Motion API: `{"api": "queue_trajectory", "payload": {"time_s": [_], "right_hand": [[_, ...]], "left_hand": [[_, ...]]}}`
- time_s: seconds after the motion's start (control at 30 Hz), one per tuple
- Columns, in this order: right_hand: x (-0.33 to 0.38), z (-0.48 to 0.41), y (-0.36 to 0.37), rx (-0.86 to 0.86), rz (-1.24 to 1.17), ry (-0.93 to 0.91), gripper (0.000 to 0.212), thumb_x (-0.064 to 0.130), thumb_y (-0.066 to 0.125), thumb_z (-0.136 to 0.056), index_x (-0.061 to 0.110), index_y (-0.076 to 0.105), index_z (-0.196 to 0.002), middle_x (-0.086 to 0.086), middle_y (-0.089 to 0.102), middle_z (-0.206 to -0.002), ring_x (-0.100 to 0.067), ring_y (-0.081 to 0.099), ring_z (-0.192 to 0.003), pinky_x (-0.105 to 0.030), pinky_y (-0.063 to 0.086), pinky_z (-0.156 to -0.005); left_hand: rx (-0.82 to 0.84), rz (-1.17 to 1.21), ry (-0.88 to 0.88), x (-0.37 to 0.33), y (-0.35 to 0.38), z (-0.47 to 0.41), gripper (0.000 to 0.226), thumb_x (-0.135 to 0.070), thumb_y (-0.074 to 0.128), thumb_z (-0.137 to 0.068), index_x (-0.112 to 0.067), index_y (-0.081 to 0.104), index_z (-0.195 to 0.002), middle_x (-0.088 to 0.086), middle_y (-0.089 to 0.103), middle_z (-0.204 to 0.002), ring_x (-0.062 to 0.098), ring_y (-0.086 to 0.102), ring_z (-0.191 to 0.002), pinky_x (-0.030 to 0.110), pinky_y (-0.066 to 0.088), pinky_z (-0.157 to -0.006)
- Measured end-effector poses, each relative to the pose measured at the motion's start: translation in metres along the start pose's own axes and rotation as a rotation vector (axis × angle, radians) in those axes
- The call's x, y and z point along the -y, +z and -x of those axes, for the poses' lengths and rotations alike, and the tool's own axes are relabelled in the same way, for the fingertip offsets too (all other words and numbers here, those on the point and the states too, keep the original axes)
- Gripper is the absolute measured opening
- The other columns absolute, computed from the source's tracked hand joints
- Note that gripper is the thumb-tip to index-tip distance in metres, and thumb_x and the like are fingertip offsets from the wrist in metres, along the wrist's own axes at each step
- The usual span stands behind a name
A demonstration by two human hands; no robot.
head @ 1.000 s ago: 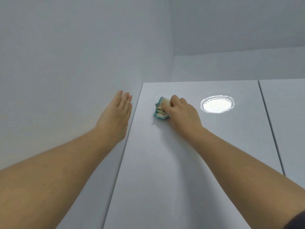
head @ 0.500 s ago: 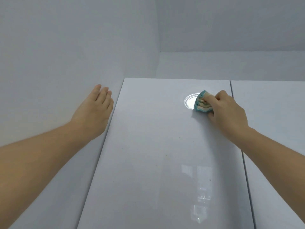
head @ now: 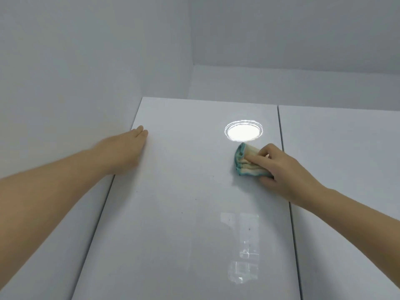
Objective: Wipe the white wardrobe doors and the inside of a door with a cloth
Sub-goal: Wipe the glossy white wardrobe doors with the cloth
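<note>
A glossy white wardrobe door (head: 184, 202) fills the middle of the head view, seen from below toward its top edge. My right hand (head: 281, 167) grips a folded cream cloth with a teal edge (head: 245, 162) and presses it against the door near its right edge, just below a bright round light reflection. My left hand (head: 125, 146) lies flat with straight fingers on the door's upper left edge, beside the wall.
A second white door (head: 346, 191) adjoins on the right, split off by a thin dark gap. A plain white wall (head: 65, 83) runs along the left, and the ceiling (head: 292, 29) meets the wardrobe top. Small dark specks dot the door's lower middle.
My right hand carried the cloth from the door's upper left across to its right side, then slightly down. My left hand stayed flat at the left edge.
</note>
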State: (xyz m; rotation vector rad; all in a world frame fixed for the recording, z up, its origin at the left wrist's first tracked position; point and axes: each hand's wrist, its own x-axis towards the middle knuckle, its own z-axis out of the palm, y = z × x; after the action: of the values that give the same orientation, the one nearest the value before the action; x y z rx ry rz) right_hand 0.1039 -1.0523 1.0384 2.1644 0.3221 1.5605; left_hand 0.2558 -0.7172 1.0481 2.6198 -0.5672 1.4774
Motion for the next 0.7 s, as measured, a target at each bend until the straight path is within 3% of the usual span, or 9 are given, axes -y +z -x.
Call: {"api": "queue_trajectory", "payload": {"time_s": [0.13,0.3,0.53,0.7], "right_hand": [[0.014,0.034,0.012,0.125,0.015,-0.246,0.057,0.011,0.075,-0.074,0.027,0.058,-0.126,0.0,0.051,-0.104,-0.016,0.052,-0.081,-0.024,0.047,-0.061],[0.002,0.018,0.016,-0.018,0.13,-0.365,0.054,0.0,0.077,-0.068,0.017,0.067,-0.118,-0.008,0.058,-0.097,-0.025,0.057,-0.076,-0.029,0.048,-0.057],[-0.013,-0.032,0.017,-0.173,0.13,-0.215,0.051,-0.008,0.074,-0.066,0.015,0.071,-0.111,-0.013,0.058,-0.096,-0.033,0.057,-0.078,-0.028,0.04,-0.055],[-0.015,-0.062,0.016,-0.266,0.031,-0.034,0.048,-0.001,0.065,-0.079,0.022,0.066,-0.122,-0.01,0.054,-0.1,-0.03,0.054,-0.088,-0.029,0.039,-0.064]], "left_hand": [[0.016,0.116,-0.022,0.002,0.008,-0.004,0.066,-0.006,0.027,-0.098,-0.014,-0.004,-0.156,-0.005,-0.012,-0.163,0.014,0.006,-0.151,0.035,0.017,-0.12],[0.01,0.181,-0.039,0.002,0.012,-0.006,0.063,-0.011,0.027,-0.101,-0.015,-0.003,-0.156,-0.006,-0.009,-0.163,0.012,0.006,-0.151,0.03,0.012,-0.119],[-0.024,0.209,-0.059,0.003,0.014,-0.01,0.058,-0.013,0.028,-0.101,-0.015,0.007,-0.155,-0.004,0.013,-0.163,0.02,0.026,-0.145,0.031,0.026,-0.111],[-0.032,0.206,-0.058,0.004,0.016,-0.01,0.06,-0.012,0.028,-0.1,-0.016,0.005,-0.156,-0.006,0.011,-0.163,0.021,0.025,-0.145,0.033,0.026,-0.111]]}}
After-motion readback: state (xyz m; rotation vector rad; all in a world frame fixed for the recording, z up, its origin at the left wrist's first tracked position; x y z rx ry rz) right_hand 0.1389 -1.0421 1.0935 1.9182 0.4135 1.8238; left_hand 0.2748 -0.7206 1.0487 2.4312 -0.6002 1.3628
